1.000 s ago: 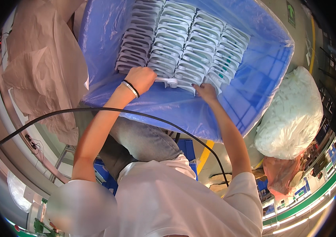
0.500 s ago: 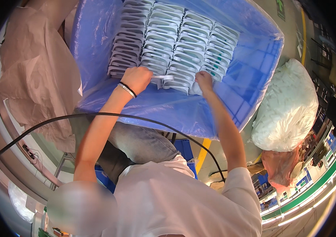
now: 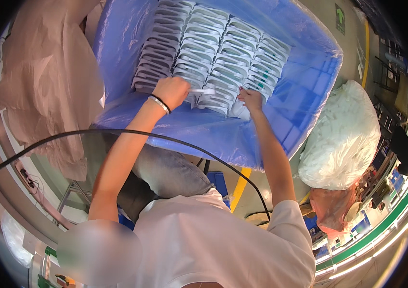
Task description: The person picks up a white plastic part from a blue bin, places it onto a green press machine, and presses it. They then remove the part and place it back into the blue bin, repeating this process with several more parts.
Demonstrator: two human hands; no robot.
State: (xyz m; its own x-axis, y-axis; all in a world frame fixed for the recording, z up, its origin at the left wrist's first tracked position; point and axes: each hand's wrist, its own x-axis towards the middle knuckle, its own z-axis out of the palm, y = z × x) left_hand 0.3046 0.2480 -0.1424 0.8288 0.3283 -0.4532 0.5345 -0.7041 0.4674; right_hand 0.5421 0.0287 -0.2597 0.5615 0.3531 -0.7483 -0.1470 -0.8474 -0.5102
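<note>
White looped plastic parts lie stacked in several rows inside a blue bin lined with clear plastic film. My left hand is closed over the near end of the rows. From its fingers a single white plastic part sticks out to the right, above the stacked ones. At the near end of the right-hand rows is my right hand, its fingers curled in close to the parts there. Whatever lies between those fingertips is too small to make out.
A black cable arches across in front of my arms. Brown paper hangs left of the bin. To the right stand a full white bag and a reddish bag. Yellow lines mark the floor.
My left hand has shifted slightly right with the white plastic part. The right hand has turned a little, and its fingers show more. The whole view has shifted slightly.
</note>
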